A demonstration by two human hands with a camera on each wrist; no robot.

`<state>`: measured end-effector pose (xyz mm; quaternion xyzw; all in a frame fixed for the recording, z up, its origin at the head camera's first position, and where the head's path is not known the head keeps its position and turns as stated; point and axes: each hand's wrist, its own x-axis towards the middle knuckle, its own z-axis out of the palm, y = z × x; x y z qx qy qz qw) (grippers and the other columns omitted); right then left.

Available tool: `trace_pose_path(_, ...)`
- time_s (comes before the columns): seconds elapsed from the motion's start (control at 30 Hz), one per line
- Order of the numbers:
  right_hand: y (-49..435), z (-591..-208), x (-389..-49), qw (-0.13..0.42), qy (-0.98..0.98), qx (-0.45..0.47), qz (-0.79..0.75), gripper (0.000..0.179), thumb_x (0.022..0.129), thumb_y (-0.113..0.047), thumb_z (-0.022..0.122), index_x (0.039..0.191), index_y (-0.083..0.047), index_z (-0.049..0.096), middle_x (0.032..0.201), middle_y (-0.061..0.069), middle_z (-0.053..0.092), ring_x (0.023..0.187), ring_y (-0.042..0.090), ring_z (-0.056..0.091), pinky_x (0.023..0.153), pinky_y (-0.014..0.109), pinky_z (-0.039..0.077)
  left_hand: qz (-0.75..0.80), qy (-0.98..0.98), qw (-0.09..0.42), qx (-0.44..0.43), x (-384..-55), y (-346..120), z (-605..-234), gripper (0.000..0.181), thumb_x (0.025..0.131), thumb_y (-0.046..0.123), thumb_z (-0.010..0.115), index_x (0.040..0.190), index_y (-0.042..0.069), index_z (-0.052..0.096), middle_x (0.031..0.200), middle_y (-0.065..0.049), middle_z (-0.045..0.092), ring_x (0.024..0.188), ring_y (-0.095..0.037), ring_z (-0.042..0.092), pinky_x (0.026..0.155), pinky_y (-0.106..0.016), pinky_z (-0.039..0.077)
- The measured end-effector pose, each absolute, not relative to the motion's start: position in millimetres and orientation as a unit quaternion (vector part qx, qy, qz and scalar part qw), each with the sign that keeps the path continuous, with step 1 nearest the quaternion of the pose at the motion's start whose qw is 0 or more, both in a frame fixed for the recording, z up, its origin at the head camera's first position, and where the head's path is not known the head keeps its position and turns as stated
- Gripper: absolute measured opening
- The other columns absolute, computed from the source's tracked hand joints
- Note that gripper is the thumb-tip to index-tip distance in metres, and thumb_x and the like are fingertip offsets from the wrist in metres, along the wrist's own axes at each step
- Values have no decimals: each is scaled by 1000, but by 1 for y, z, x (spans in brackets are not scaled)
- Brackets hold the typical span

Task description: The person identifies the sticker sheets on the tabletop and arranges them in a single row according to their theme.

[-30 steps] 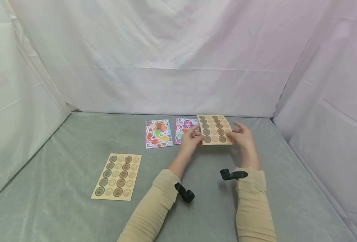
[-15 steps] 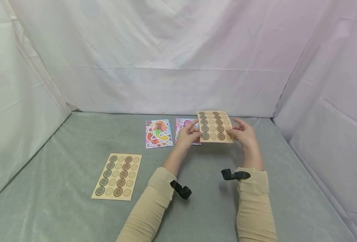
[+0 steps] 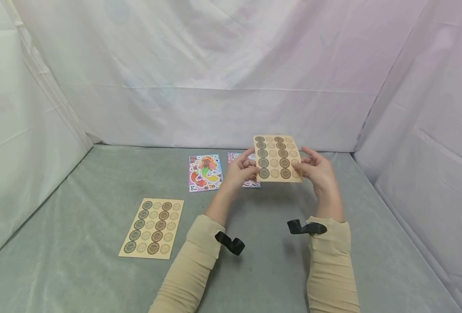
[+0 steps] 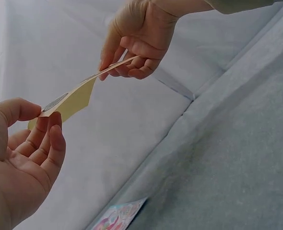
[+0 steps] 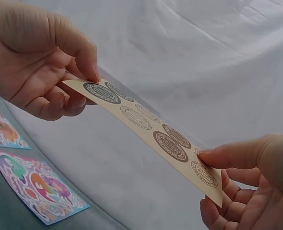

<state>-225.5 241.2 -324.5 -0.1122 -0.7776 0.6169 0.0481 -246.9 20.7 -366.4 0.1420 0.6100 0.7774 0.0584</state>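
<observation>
A tan sticker sheet [image 3: 274, 158] with columns of round seal designs is held up above the table, slightly bowed. My left hand [image 3: 236, 171] pinches its left edge between thumb and fingers. At the opposite edge, my right hand [image 3: 318, 174] grips it, thumb on the printed face and fingers beneath. The right wrist view shows both thumbs on top of the sheet [image 5: 151, 129]. From the left wrist, its plain yellowish underside [image 4: 76, 103] shows. Behind the left hand lies a colourful mermaid sticker sheet [image 3: 252, 184], partly covered.
A second tan sticker sheet [image 3: 151, 229] lies flat at the left front of the grey cloth-covered table [image 3: 78, 208]. Another colourful mermaid sheet [image 3: 205, 173] lies at the back, left of the hands. White curtains [image 3: 215, 113] enclose the back and sides.
Both hands have raised the tan sticker sheet higher and tilted it more toward the head camera. The left hand has shifted slightly left. Sheets on the table have stayed put.
</observation>
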Motion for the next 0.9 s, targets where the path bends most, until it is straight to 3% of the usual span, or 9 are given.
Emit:
trace_pose_path(0.47,235,-316,-220,40,-765,-77,638,73,85,-7,72,149,-16,37,101,4,57,80,11,57,67,20,49,772,615,46,158,-243,8,-351,61,89,2,57,146,13,39,88,-11,67,68,-19,63,64,-29,55)
trace_pose_path(0.9,229,-308,-214,20,-737,-30,675,73,87,-6,70,150,-14,34,98,5,60,75,11,60,65,20,51,782,600,48,166,-239,-3,-337,63,89,-1,57,147,14,38,80,-7,65,64,-18,61,61,-30,51)
